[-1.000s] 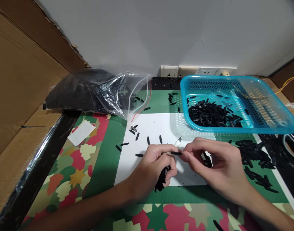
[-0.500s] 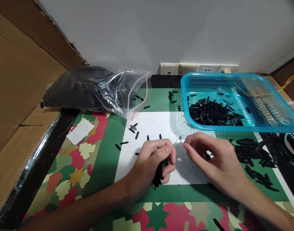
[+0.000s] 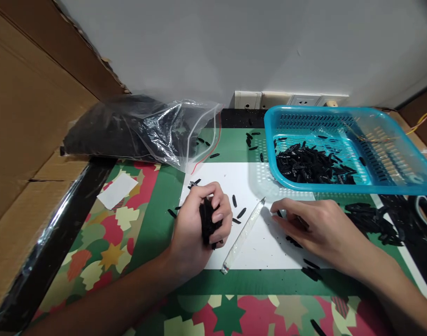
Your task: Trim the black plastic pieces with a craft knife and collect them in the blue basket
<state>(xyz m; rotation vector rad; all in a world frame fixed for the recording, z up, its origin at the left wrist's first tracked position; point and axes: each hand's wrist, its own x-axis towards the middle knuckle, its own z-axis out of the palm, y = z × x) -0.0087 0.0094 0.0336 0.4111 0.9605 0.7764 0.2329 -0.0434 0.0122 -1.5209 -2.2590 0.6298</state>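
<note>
My left hand (image 3: 196, 228) is curled around a bunch of small black slivers (image 3: 208, 221), palm turned partly up, over the left side of the white sheet (image 3: 258, 242). My right hand (image 3: 314, 228) hovers over the sheet's right side, with thumb and index finger closed on one black sliver (image 3: 279, 213). Between the hands lies a slim pointed tool (image 3: 243, 238) wrapped in whitish film, tip away from me. A few loose slivers (image 3: 241, 213) rest beside its upper part. More slivers (image 3: 310, 273) lie below my right hand, partly hidden by it.
A blue basket (image 3: 342, 187) at back right holds a heap of black slivers. Behind left lies a clear zip bag (image 3: 129, 126) filled with black material. Another pile (image 3: 374, 221) sits right, near scissor-like handles (image 3: 425, 212). Cardboard (image 3: 31, 93) walls the left side.
My left hand has moved left and rolled open enough to show its bunch, uncovering the pointed tool. My right hand has lowered slightly; slivers now show beneath it.
</note>
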